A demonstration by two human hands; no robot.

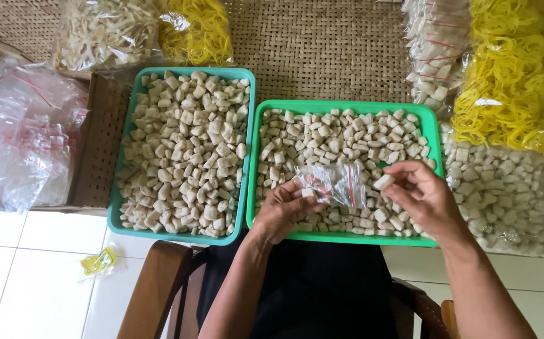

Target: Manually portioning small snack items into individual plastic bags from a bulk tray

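- Head view, looking straight down: the left hand (284,210) sits at about six o'clock of the frame, its fingers curled shut on a small clear plastic bag (333,183) with a red strip, pinching the bag's left edge.
- The right hand (424,198), at four o'clock from the bag, is partly closed — thumb and fingertips nip one pale whitish chunk (383,182) held just beside the bag's right edge.
- Both hands hover over the right green tray (347,105), which is filled with many similar pale chunks; the bag lies above its lower middle.
- The left green tray (190,72), at nine o'clock of the right one and touching it, holds a like heap of chunks.
- A pile of empty clear bags (21,138) lies at the far nine o'clock edge.
- Yellow rubber bands (510,81) in a clear sack fill the two o'clock corner, above a big sack of packed chunks (501,188).
- More bagged goods — pale strips (105,31) — rest at eleven o'clock on the woven mat (322,44).
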